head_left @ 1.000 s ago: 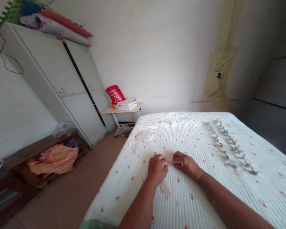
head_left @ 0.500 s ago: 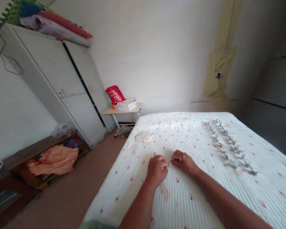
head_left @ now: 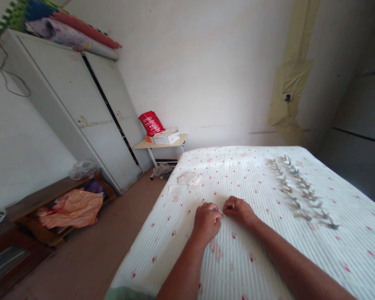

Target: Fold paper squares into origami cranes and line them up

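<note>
My left hand (head_left: 207, 221) and my right hand (head_left: 240, 211) meet over the middle of the bed (head_left: 246, 266), fingertips almost touching. Both are closed in a pinch on a small piece of folded paper (head_left: 221, 212), mostly covered by the fingers. Beyond my left hand lie loose sheets of printed paper (head_left: 190, 179), some overlapping. Off to the right of my right hand, small folded paper figures with pointed ends, like paper cranes (head_left: 303, 191), stand in two long rows.
A white quilted cover with red dots spreads over the bed. Past its far left corner, a small table (head_left: 183, 138) bears a red bag (head_left: 151, 123) and a white box (head_left: 167, 138). A grey cabinet (head_left: 71, 100) and a low wooden shelf (head_left: 25, 206) stand to the left.
Both hands keep their pinch on the folded paper, with only a very slight shift of the fingers. The papers and the rows of figures stay in place.
</note>
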A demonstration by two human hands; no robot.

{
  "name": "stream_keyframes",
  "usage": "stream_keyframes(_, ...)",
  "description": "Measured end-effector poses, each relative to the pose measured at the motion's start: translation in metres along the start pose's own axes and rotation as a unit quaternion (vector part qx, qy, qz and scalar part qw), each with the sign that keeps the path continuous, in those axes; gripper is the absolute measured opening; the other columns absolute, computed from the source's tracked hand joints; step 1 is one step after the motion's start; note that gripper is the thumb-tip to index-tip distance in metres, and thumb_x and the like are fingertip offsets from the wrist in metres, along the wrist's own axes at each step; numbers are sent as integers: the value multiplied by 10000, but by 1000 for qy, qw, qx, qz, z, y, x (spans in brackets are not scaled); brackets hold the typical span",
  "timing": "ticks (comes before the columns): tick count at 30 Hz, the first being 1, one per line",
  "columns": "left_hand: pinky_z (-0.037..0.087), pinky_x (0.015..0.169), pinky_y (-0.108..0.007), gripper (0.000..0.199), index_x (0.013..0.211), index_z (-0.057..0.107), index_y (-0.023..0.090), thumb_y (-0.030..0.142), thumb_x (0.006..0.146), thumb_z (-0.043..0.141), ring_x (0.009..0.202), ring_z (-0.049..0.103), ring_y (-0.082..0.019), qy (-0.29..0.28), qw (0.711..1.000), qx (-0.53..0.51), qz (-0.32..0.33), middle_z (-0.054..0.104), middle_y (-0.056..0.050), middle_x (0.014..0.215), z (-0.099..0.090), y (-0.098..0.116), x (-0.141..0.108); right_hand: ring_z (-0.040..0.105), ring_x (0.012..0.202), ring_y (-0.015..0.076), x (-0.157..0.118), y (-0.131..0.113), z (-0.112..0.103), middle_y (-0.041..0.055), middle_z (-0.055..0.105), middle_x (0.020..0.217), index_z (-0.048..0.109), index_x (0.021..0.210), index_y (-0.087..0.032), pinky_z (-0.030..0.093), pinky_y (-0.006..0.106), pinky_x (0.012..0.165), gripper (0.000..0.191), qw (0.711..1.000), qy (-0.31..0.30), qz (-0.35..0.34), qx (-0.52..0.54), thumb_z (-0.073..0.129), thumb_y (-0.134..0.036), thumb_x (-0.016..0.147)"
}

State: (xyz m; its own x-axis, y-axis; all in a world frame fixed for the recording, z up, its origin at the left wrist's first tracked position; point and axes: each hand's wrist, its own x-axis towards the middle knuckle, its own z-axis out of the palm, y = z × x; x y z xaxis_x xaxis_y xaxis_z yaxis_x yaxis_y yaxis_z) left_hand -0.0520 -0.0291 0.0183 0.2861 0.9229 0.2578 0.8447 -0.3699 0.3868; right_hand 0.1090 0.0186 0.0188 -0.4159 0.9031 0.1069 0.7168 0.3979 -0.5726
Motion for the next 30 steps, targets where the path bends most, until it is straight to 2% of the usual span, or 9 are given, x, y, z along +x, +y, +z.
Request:
stream_keyframes(10, 385, 824, -315, 323, 876, 692, 278, 101, 698, 488, 903, 503, -162, 30, 999, 1, 24, 607, -13, 901, 6, -2, -3, 544, 697, 109, 3, -1, 1, 14, 595, 771, 642, 668, -177, 369, 194, 624, 115, 999, 0, 33, 4, 533, -142, 679)
stream_keyframes(20, 385, 806, -331, 296, 855, 690, 279, 124, 702, 489, 927, 490, -180, 23, 998, 53, 31, 603, -14, 963, 9, 0, -5, 564, 704, 111, 4, 6, 2, 24, 617, 788, 670, 674, -173, 389, 184, 630, 168, 999, 2, 30, 19, 514, -110, 666)
stream_keyframes(25, 385, 806, -326, 301, 865, 693, 279, 129, 703, 488, 929, 485, -181, 17, 998, 51, 23, 600, -21, 960, 9, 0, -5, 577, 692, 136, 6, 12, -4, 56, 646, 754, 672, 644, -146, 385, 203, 621, 198, 996, 5, 80, -23, 483, -86, 637)
stream_keyframes(30, 382, 811, -332, 305, 869, 693, 280, 131, 700, 487, 926, 483, -184, 20, 998, 52, 22, 600, -22, 965, 10, 0, -5, 556, 632, 111, 8, 16, -9, 16, 641, 703, 665, 684, -155, 373, 184, 576, 207, 997, -13, 80, 19, 482, -82, 619)
